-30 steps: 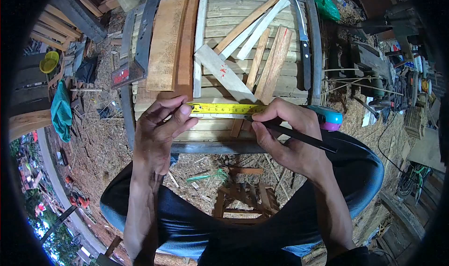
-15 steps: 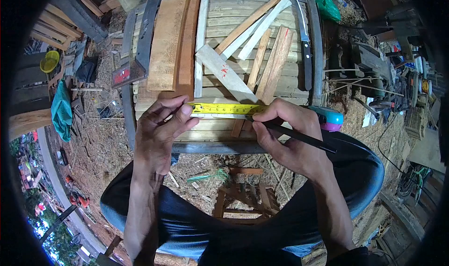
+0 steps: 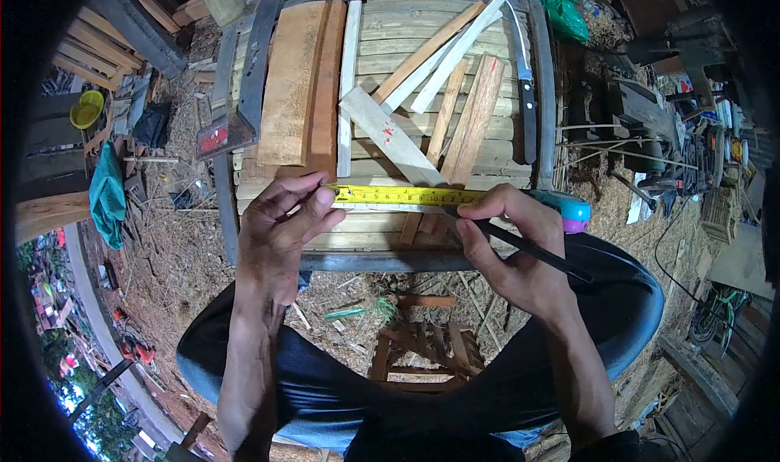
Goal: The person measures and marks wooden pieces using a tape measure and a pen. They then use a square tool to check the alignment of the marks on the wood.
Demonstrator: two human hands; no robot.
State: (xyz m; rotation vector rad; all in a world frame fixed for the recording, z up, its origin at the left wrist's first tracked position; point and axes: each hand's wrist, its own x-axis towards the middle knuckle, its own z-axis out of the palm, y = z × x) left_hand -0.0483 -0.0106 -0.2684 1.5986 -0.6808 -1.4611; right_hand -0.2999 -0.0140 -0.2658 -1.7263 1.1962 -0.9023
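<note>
My left hand [image 3: 280, 230] pinches the free end of a yellow tape measure [image 3: 382, 195] between thumb and fingers. The blade runs level to the right, with a thin pale strip [image 3: 386, 208] showing along its lower edge. My right hand [image 3: 524, 247] is closed round a long dark pencil [image 3: 532, 253], its point close to the tape near the 10 mark. Beyond the right knuckles sits the teal and purple tape case [image 3: 574, 210], partly hidden by that hand. A grey wooden piece with red marks [image 3: 394, 135] lies just beyond the tape.
On the slatted bench [image 3: 406, 25] lie a thick brown board [image 3: 292, 80], a narrow white strip [image 3: 350, 80], several loose sticks [image 3: 475, 121] and a knife with a black handle [image 3: 528, 121]. A red-marked metal tool [image 3: 223, 135] juts over the left edge. Shavings cover the ground [image 3: 341, 340].
My right hand and the pencil have shifted a little to the right along the tape, uncovering more of its blade. My left hand keeps its pinch on the tape end.
</note>
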